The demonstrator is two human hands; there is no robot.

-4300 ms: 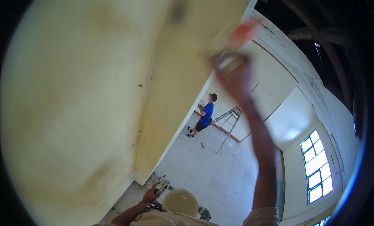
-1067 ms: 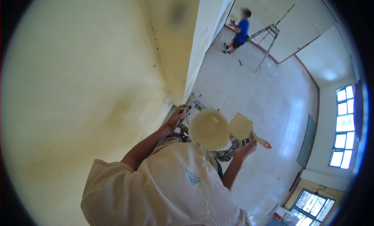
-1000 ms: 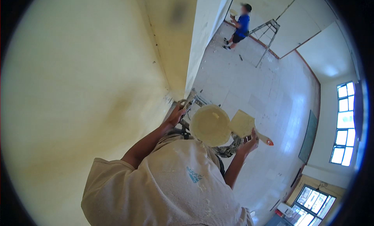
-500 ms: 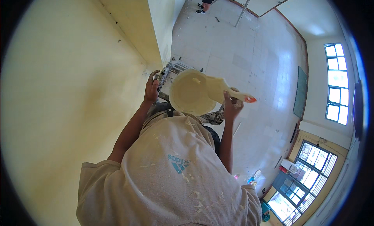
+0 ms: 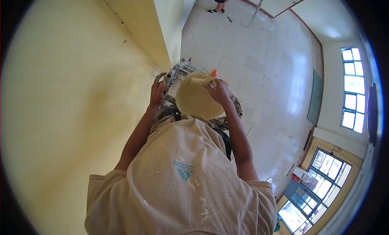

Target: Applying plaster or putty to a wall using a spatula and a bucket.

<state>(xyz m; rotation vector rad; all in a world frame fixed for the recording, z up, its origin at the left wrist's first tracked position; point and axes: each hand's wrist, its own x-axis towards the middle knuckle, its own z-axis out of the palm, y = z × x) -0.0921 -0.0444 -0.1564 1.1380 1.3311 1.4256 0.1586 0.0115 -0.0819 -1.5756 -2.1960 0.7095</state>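
Note:
A round bucket (image 5: 198, 101) full of cream paint stands at the top of a paint-splattered stepladder (image 5: 188, 68), close in front of my body. My right hand (image 5: 219, 91) is closed round the pale handle of a wide paintbrush (image 5: 207, 78) with an orange tip. The brush is held over the far part of the bucket, its handle tilted up; its bristles are low at the paint, and I cannot tell how deep. To the left of the bucket, my left hand (image 5: 157, 92) has its fingers curled on the ladder's side edge, beside the yellow wall.
A large yellow wall (image 5: 60, 113) rises close on my left, with a jutting column (image 5: 150, 24) ahead. Far below lies the pale tiled floor (image 5: 259, 73). Another person (image 5: 221, 1) stands at the far end near a second ladder (image 5: 259, 4). Barred windows (image 5: 320, 182) are on the right.
My right hand has moved left over the bucket, turning the paintbrush so its handle points up and away instead of right. My left hand stays in place. The distant person's feet have shifted.

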